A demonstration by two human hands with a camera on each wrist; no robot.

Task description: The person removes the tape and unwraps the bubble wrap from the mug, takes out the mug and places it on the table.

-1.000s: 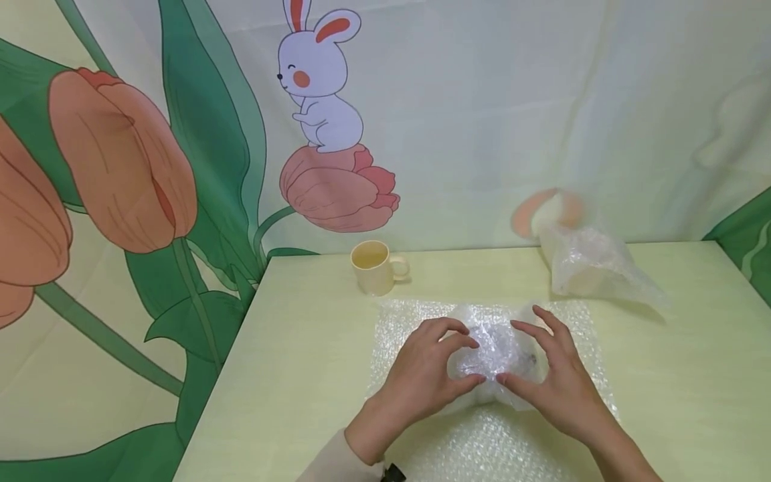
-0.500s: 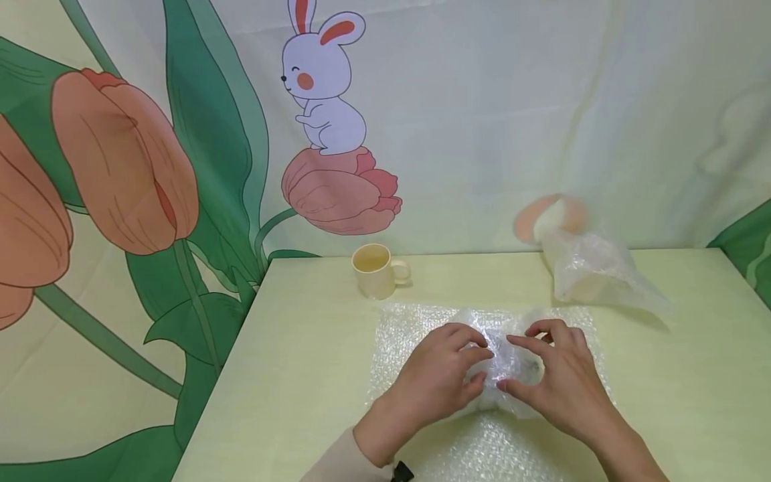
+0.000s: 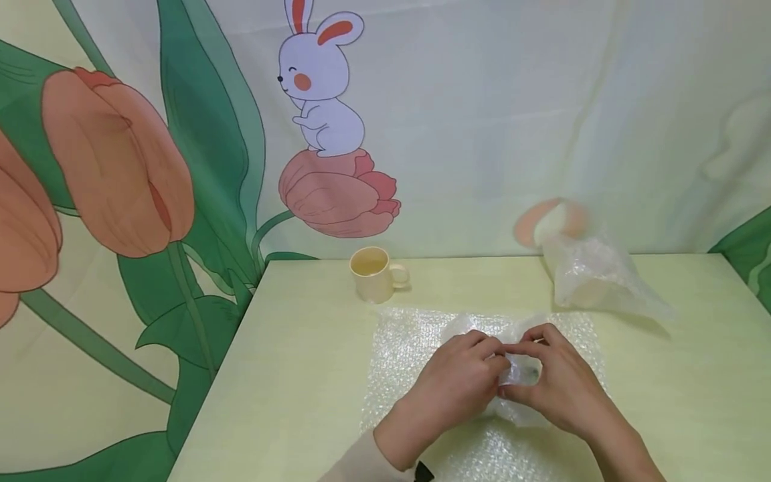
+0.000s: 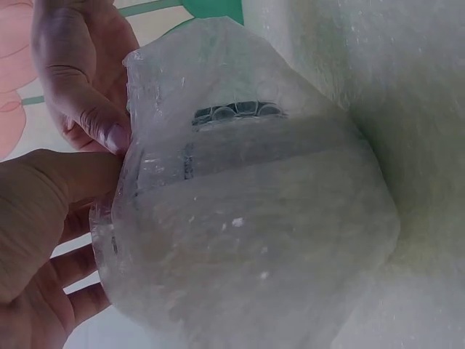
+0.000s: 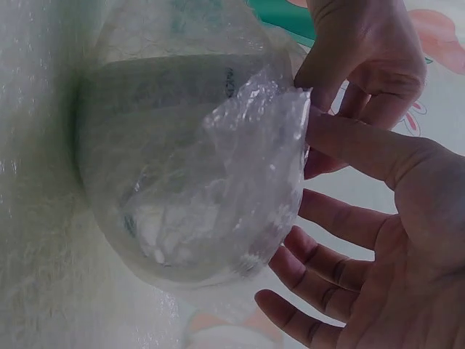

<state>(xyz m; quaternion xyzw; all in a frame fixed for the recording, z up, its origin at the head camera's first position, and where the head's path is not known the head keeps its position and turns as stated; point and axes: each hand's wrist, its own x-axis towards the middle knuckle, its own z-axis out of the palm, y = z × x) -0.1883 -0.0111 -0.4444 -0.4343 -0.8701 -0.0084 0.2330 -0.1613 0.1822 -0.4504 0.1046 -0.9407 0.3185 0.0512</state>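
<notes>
A thing wrapped in clear bubble wrap (image 3: 523,371) lies between my hands; through its layers dark printed marks (image 4: 240,110) show, but its kind is hidden. My left hand (image 3: 454,381) grips the top of the wrap, fingertips curled close to the right ones. With thumb and index finger my right hand (image 3: 563,385) pinches the crumpled edge of the wrap (image 5: 265,156); its other fingers spread behind in the right wrist view. Under the bundle lies a flat bubble wrap sheet (image 3: 394,355).
A pale yellow mug (image 3: 371,276) stands at the table's back edge, handle to the right. At the back right sits another crumpled piece of bubble wrap (image 3: 593,271). The light yellow table (image 3: 289,375) meets a printed cloth backdrop (image 3: 470,134).
My left hand has moved right and its fingers have curled in until they meet the right fingertips over the bundle. The right hand has moved little. The mug stays put.
</notes>
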